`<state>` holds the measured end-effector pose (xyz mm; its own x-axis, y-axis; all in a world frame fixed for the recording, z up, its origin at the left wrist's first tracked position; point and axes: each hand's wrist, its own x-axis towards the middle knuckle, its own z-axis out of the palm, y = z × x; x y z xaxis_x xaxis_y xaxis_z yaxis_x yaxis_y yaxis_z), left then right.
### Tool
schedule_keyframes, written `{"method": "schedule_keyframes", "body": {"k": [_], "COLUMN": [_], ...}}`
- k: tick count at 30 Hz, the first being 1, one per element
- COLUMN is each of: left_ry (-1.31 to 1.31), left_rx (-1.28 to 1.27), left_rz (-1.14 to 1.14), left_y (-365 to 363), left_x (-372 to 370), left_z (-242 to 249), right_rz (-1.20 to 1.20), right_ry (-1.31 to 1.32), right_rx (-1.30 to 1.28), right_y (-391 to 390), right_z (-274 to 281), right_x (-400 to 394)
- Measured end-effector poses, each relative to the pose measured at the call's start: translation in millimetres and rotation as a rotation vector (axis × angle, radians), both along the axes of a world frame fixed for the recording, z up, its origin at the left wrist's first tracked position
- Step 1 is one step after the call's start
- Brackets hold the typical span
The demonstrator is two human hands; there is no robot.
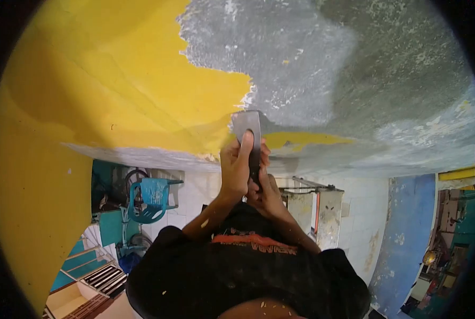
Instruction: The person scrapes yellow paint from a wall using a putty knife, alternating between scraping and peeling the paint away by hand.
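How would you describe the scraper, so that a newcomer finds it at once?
Start from the large painted surface, where yellow paint meets a rough grey area. Near their jagged border, the left hand and right hand hold the scraper. Its flat metal blade is smooth and straight-edged, unlike the mottled grey behind it.

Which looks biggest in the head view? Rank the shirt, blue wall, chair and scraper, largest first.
1. Shirt
2. Blue wall
3. Chair and scraper, unranked: they look about alike, and the scraper is nearer the camera.
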<state>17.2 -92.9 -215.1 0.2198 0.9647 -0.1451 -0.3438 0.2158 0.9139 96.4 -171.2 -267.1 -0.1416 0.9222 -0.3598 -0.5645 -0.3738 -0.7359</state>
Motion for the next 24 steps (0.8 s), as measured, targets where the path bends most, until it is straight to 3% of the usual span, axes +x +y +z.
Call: {"method": "schedule_keyframes", "body": {"k": [2, 3, 4, 5, 7, 8, 9, 11, 13, 16, 19, 21, 24], "left_ry": [-0.009, -0.008, -0.010, -0.013, 0.022, 0.069, -0.020, -0.122, -0.157, -0.087, 0.030, 0.043, 0.075], "left_rx": [0.063, 0.049, 0.061, 0.055, 0.115, 0.024, 0.114, 0.220, 0.236, 0.246, 0.115, 0.105, 0.056], "left_rz": [-0.020, -0.044, -0.043, -0.054, -0.043, 0.032, 0.034, 0.037, -0.021, -0.008, -0.063, -0.087, 0.011], "left_y": [-10.6, -17.3, -15.4, -13.3, 1.5, 11.7, 17.5, 27.3, 26.5, 18.8, -3.2, -13.5, -7.2], "left_x": [0.7, -0.3, -0.5, 0.1, 0.3, 5.3, 7.0, 10.6, 4.5, 7.3, 1.9, -1.5, -1.6], "left_z": [-14.6, -23.3, -28.0, -31.4, -28.6, -4.9, 12.8, 42.1, 58.1, 29.8, -20.0, -54.0, -67.7], "right_rz": [0.012, -0.062, -0.138, -0.021, -0.054, -0.093, -0.104, 0.011, 0.034, 0.015, 0.022, -0.042, -0.017], "right_ry": [-0.017, -0.172, -0.330, -0.110, -0.047, 0.023, 0.031, 0.167, 0.116, 0.041, -0.016, -0.278, -0.149], "right_rx": [0.056, 0.053, 0.060, 0.054, 0.056, 0.049, 0.042, 0.255, 0.300, 0.279, 0.245, 0.131, 0.085], "right_y": [-5.3, -18.3, -14.2, -16.5, 6.3, 17.7, 25.5, 45.9, 44.9, 33.1, 6.3, -12.0, -1.1], "right_z": [-24.3, -55.6, -48.6, -37.6, -21.0, -12.0, 2.5, 30.9, 36.0, 19.6, -55.8, -100.9, -92.6], "right_x": [1.6, -2.5, -6.9, 1.1, -0.7, -2.8, -2.4, 5.0, 7.0, 8.7, 7.2, 3.2, -2.7]}}
